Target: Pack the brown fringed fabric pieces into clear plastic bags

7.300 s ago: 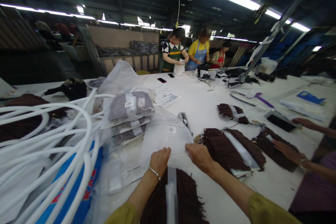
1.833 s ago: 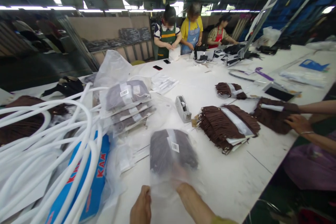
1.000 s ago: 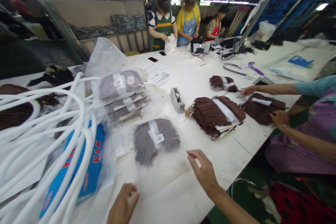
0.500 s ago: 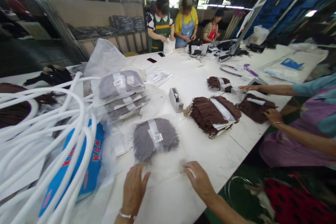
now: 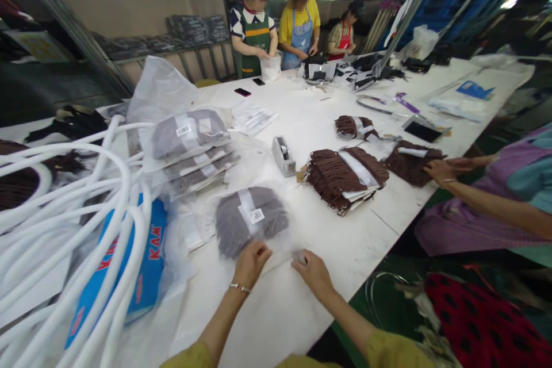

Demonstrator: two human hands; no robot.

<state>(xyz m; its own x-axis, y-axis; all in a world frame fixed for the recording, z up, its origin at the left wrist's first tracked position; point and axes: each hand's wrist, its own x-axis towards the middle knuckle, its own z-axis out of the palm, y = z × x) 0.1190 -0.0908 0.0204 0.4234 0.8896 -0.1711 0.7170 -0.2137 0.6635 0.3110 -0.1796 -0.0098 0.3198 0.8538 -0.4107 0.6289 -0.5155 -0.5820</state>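
A clear plastic bag (image 5: pixel 276 247) lies flat on the white table in front of me, with a folded grey garment with a fringe-like look (image 5: pixel 228 224) inside. A paper band with a barcode label (image 5: pixel 256 215) wraps the grey piece. My left hand (image 5: pixel 250 264) is closed at the bag's near edge, thumb and fingers pinched together on the film. At the bag's near right corner, my right hand (image 5: pixel 313 270) is closed too, with a bit of clear film showing at its fingertips.
Bagged grey pieces (image 5: pixel 190 138) are stacked at the left, beside white tubing (image 5: pixel 121 184) and a blue KAM bag (image 5: pixel 150 259). A tape dispenser (image 5: pixel 283 156) and brown fringed bundles (image 5: pixel 345 178) stand ahead. A co-worker's hands (image 5: pixel 444 169) are at the right.
My left hand has moved right and up onto the bag's near edge and pinched it. My right hand has closed at the corner. The co-worker's far hand has drawn back toward the table edge.
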